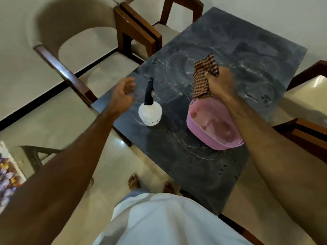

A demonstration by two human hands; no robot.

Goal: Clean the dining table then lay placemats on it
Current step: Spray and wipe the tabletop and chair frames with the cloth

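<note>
Chairs [74,55] with pale seats stand along the left side of the dark stone table [247,41], pushed close to its edge. Next comes the left hand [122,96], hanging above the table's left corner with fingers loose and apart, holding nothing, just beside the spray bottle [150,112]. That bottle stands upright near the table edge, its black nozzle pointing away from the person. Right of it sits a pink basin [210,128], tilted a little in this view, its near rim close to the table's front edge. The right hand [219,82] hangs above the basin's far rim, clamped around a checked cloth [205,75] that bunches up and droops down toward the basin. Wet swirls and streaks show across the tabletop, so the wiping looks well along. No placemats are in view.

Risks, as I judge them: the left hand is close enough to the bottle that a careless sweep could knock it off the nearby edge. The basin seems to hold liquid, so a bump from the right forearm crossing over it could slop it onto the wiped surface or tip it toward the floor. A dripping cloth would leave fresh marks.
</note>
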